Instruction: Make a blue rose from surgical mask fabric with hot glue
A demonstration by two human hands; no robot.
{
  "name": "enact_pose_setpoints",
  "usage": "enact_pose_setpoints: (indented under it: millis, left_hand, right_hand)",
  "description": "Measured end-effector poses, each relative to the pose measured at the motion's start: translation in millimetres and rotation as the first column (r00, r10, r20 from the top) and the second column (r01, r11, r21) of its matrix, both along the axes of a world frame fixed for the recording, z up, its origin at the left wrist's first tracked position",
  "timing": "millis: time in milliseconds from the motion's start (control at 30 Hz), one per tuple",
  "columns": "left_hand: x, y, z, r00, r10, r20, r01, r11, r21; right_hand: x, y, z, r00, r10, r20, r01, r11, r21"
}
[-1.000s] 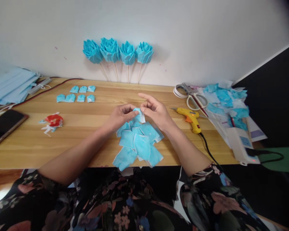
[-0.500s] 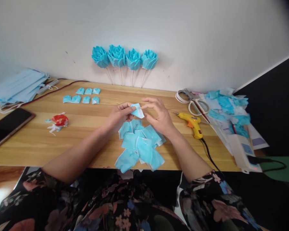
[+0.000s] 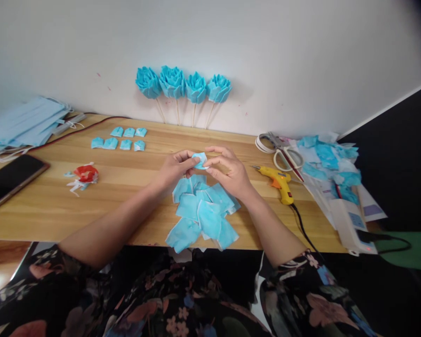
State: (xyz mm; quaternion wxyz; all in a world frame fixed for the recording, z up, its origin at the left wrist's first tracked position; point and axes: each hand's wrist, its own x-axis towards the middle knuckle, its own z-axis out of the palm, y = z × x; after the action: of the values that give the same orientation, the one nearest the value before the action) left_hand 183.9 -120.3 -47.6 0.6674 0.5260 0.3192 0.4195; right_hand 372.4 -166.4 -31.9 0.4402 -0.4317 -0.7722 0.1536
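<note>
Between my hands is a small folded piece of blue mask fabric (image 3: 199, 160). My left hand (image 3: 178, 168) pinches its left side, thumb on top. At its right edge, the thumb and a finger of my right hand (image 3: 229, 172) close on the fabric, while another finger stays raised. Below them lies a loose pile of cut blue fabric pieces (image 3: 210, 215), reaching the table's front edge. Several small folded blue petals (image 3: 126, 144) sit in two rows to the left. Several blue fabric flowers (image 3: 171, 82) on thin sticks lean against the wall.
A yellow glue gun (image 3: 279, 181) with a black cord lies right, near scissors (image 3: 286, 157), a tape roll (image 3: 265, 142) and fabric scraps (image 3: 326, 154). A white power strip (image 3: 351, 224) is at the right edge. Masks (image 3: 28, 119), a phone (image 3: 14, 180) and a red scrap bundle (image 3: 86, 173) occupy the left.
My right hand's thumb and finger have come onto the fabric's right side. Its pale projecting corner is now folded in, so the piece looks smaller. My left hand keeps its pinch.
</note>
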Motion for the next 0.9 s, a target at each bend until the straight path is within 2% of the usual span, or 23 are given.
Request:
enact_pose_setpoints:
  millis: [133, 267, 400, 900]
  left_hand:
    - [0.8, -2.3, 2.4, 0.998, 0.028, -0.062, -0.025, 0.998, 0.054]
    - [1.1, -3.9, 5.1, 0.995, 0.048, -0.092, -0.038, 0.994, 0.107]
    - [1.5, -5.0, 7.3, 0.993, 0.046, -0.111, -0.03, 0.99, 0.135]
    - [1.8, -6.5, 5.9, 0.991, 0.026, -0.13, -0.007, 0.989, 0.148]
  right_hand:
    - [-3.3, 0.3, -4.9, 0.984, -0.023, -0.177, -0.003, 0.989, -0.145]
    - [-4.4, 2.2, -11.0, 0.937, -0.008, -0.35, -0.103, 0.949, -0.298]
    - [-3.7, 4.3, -15.1, 0.908, 0.002, -0.42, -0.183, 0.901, -0.393]
    - [-4.3, 4.4, -14.8, 0.913, -0.005, -0.409, -0.177, 0.896, -0.406]
